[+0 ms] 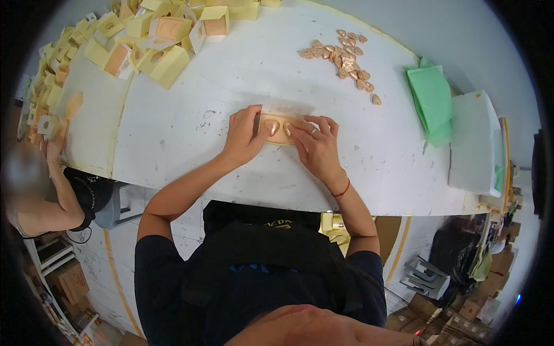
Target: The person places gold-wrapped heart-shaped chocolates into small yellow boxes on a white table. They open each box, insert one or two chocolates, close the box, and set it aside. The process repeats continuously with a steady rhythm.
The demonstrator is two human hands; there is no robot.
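A small box with a tan insert lies in front of me on the white table, its pale lid flap raised along the far side. Two shiny gold, heart-like pieces sit side by side in the insert: a left gold piece and a right gold piece. My left hand grips the box's left end, with the thumb beside the left piece. Thumb and fingers of my right hand close on the right piece; how far it sits in its recess is partly hidden.
Loose gold pieces are scattered at the far right. Many pale yellow boxes pile up at the far left. A green sheet and a white foam box stand at the right edge. Another person's arm reaches in at the left.
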